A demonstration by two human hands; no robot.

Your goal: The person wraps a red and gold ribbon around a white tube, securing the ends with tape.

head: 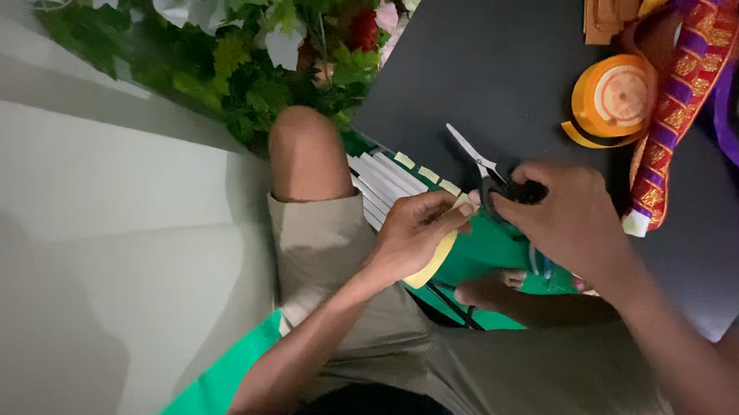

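Scissors, steel-bladed, gripped by right hand; left hand pinches yellow tape roll

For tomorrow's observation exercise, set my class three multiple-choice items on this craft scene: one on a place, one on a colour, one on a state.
1. Where does the orange tape roll lie?
A. on the dark board
B. on the person's knee
C. among the leaves

2. What colour is the sheet under the hands?
A. red
B. green
C. white

3. How do the scissors stand?
A. lying untouched on the board
B. hanging from a hook
C. held in the right hand, blades parted

Answers:
1 A, the roll rests on the dark board near the purple and gold ribbon.
2 B, green shows between and below both hands.
3 C, the right hand's fingers go through the black handles and the blades point away, apart, while the left hand holds a yellow strip.
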